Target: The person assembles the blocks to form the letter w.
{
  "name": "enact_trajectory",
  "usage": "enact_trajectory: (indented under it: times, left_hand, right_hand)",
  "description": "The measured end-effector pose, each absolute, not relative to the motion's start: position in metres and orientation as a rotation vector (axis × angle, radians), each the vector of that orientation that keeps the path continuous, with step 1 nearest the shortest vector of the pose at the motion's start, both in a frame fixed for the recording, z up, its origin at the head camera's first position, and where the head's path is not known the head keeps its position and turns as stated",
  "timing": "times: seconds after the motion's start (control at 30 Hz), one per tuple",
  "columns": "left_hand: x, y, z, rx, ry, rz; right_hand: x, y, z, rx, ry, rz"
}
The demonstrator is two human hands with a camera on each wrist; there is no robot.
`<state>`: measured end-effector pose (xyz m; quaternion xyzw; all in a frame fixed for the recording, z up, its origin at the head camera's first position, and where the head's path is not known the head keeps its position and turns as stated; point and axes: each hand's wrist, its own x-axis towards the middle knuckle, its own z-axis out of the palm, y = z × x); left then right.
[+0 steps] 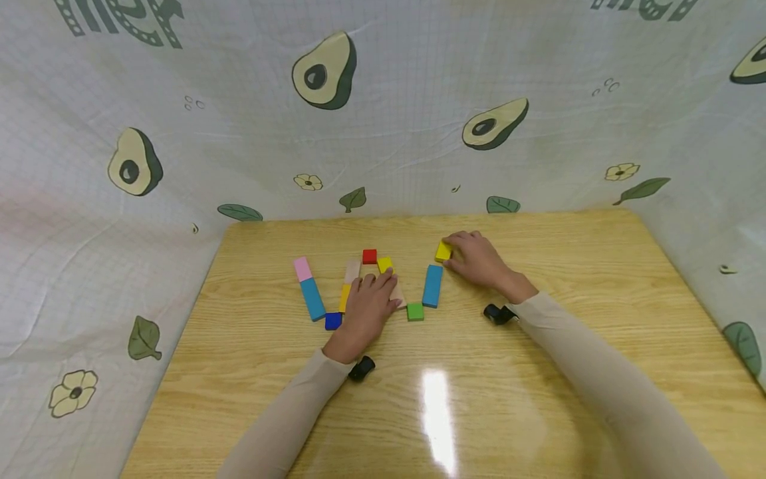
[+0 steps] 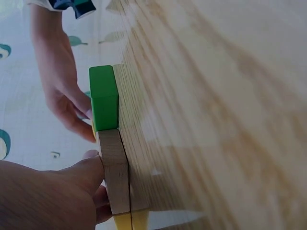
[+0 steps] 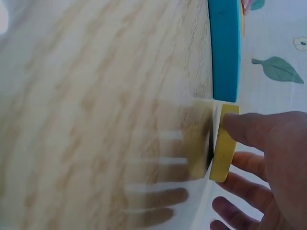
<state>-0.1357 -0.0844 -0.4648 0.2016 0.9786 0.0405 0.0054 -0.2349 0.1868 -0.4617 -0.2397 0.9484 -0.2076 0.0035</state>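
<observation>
In the head view, my right hand pinches a yellow block between thumb and fingers. The block is just beyond the far end of a blue block, and in the right wrist view it looks slightly tilted, with a narrow gap from the table. My left hand rests over the middle of the block pattern. Its thumb touches a plain wooden block with fingers loosely bent, partly covering that block and an orange-yellow block. Another yellow block adjoins the wooden one; a green block lies near its lower end.
Left of my left hand, a pink block and a long blue block form a slanted line, with a dark blue block at its foot. A red block lies farther back. Patterned cloth borders the wooden table.
</observation>
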Motion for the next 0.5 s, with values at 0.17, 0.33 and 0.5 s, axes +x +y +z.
enact_trajectory:
  times: [0.17, 0.33, 0.5]
  left_hand:
    - [-0.1358, -0.0845, -0.4639, 0.629, 3.060, 0.121]
    - [-0.1355, -0.0847, -0.4629, 0.636, 3.066, 0.118]
    - [-0.1354, -0.0846, -0.4632, 0.634, 3.064, 0.136]
  right_hand:
    - [-0.2355, 0.1844, -0.4631, -0.782, 2.948, -0.666]
    - [-0.2348, 0.1823, -0.4628, -0.809, 2.944, -0.663]
    - [-0.2340, 0.1815, -0.4625, -0.825, 2.935, -0.683]
